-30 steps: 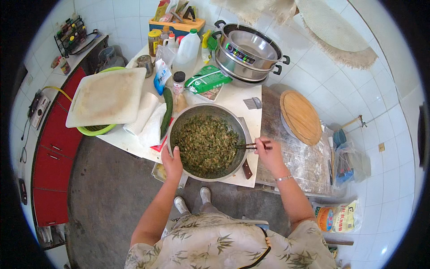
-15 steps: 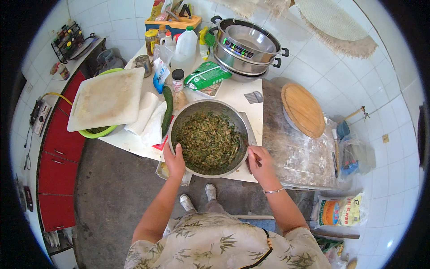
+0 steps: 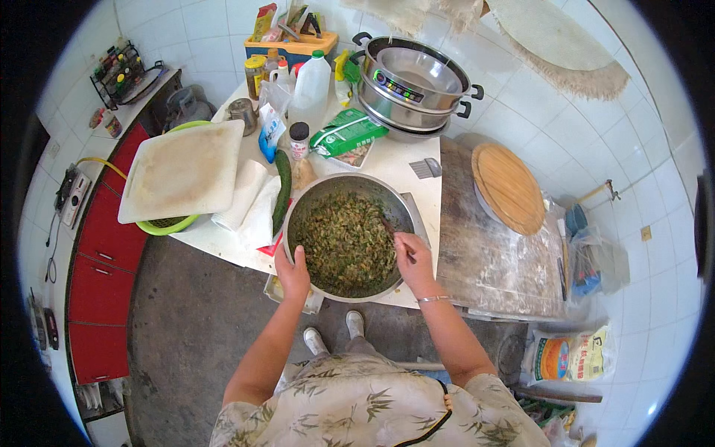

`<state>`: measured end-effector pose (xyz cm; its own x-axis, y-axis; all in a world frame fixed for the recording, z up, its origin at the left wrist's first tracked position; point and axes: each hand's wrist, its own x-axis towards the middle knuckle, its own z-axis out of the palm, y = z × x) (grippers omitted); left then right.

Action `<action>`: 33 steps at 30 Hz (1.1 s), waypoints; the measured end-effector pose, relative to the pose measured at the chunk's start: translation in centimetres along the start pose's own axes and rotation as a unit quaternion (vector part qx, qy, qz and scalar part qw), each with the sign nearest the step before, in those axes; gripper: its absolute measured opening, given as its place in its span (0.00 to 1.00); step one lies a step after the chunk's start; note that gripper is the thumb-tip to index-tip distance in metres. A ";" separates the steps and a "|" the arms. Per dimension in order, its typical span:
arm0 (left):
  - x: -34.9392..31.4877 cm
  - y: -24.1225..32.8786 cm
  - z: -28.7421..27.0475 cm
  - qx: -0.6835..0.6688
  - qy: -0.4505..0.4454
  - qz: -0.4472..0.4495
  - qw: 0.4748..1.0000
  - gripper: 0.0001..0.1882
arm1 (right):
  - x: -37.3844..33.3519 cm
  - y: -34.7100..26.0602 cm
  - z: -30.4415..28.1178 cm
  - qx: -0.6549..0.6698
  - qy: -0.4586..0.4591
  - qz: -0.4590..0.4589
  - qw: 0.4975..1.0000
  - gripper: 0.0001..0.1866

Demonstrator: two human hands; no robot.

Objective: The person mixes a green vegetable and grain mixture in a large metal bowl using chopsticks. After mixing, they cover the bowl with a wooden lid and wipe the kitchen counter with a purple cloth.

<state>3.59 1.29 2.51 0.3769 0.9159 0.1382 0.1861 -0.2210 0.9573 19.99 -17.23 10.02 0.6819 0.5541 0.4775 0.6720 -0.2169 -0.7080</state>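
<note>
We have dark chopsticks (image 3: 388, 226) in a steel mixing bowl (image 3: 403, 214) of chopped green mixture (image 3: 339, 249).
Our left hand (image 3: 293, 273) grips the bowl's near-left rim; our right hand (image 3: 414, 261) is closed around the chopsticks, which reach into the mixture's right side. The bowl sits at the white tabletop's (image 3: 426, 200) front edge, a cucumber (image 3: 283, 188) just beside it.
</note>
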 end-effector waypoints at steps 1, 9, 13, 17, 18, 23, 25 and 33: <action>-0.2 -0.3 0.2 -0.003 0.002 0.003 1.000 0.19 | -0.1 0.4 -0.2 -0.001 0.001 0.010 1.000 0.05; -0.1 0.3 0.4 0.006 0.012 -0.014 1.000 0.20 | 1.4 1.7 0.0 0.003 0.002 0.002 1.000 0.05; -0.2 0.1 0.1 -0.029 0.005 -0.019 0.999 0.21 | 1.7 2.0 0.6 0.060 -0.011 0.004 0.998 0.05; -0.3 -0.6 0.1 0.040 0.034 -0.027 0.998 0.24 | 2.3 2.2 -0.3 0.043 0.013 -0.006 0.999 0.05; -0.3 -0.2 0.3 0.033 0.021 -0.036 0.999 0.24 | 2.3 3.3 0.7 0.069 0.002 0.022 0.997 0.05; -0.3 1.1 0.0 -0.019 0.003 -0.051 0.999 0.26 | 2.7 3.3 1.3 0.122 -0.025 0.042 0.991 0.05; -0.4 0.3 -0.1 0.003 0.012 -0.038 0.999 0.25 | 2.7 3.0 -0.5 0.107 0.000 -0.001 0.994 0.06; -0.1 0.4 0.3 0.025 0.013 -0.034 0.999 0.24 | 3.6 5.7 2.1 0.133 -0.034 0.016 0.990 0.05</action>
<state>3.92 0.98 2.84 0.3394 0.9372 0.0810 0.2552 -0.1746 0.9510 25.64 -14.77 6.65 0.6745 0.6056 0.4223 0.5446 -0.0218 -0.8384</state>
